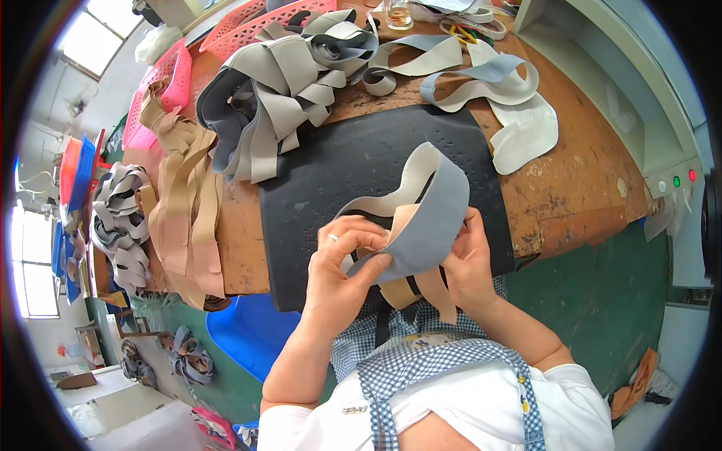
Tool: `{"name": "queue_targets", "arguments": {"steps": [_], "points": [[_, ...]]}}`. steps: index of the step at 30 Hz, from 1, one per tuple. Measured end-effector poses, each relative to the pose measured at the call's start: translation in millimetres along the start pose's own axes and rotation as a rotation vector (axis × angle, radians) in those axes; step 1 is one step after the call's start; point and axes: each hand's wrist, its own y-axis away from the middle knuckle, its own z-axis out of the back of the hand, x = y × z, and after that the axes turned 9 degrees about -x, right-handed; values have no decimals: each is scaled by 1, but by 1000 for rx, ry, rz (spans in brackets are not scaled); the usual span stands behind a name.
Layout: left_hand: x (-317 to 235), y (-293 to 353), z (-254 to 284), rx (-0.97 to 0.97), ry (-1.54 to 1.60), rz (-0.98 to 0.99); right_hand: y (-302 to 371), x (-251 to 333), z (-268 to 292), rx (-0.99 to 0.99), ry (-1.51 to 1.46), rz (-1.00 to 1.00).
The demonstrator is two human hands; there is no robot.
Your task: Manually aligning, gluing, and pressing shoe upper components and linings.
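Observation:
A blue-grey fabric strip (pixel 436 214) with a pale inner side curves up in a loop between my hands, above a black mat (pixel 323 180). My left hand (pixel 342 259), with a ring on one finger, pinches the strip's near-left part between thumb and fingers. At the strip's right side, my right hand (pixel 471 263) grips with its fingers partly hidden behind the fabric. Behind and below the loop are tan and peach strips (pixel 435 295), which hang over the mat's front edge near my apron. How the tan strips are held is hidden.
A heap of grey strips (pixel 274 90) lies beyond the mat, with tan strips (pixel 184 195) to its left. White and blue strips (pixel 519 90) lie at the back right. Pink baskets (pixel 177 83) stand at the back left. A machine with lit buttons (pixel 677 182) borders the right.

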Motion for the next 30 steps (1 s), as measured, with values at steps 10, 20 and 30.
{"name": "queue_targets", "arguments": {"steps": [10,20,30], "points": [[-17,0,4,128,130,206,-36,54,-6,227,-103,-497],[-14,-2,-3,165,-1,123,-29,52,-13,97,-56,-410],[-26,3,-13,46,-115,121,-11,38,-24,49,95,-290]]}}
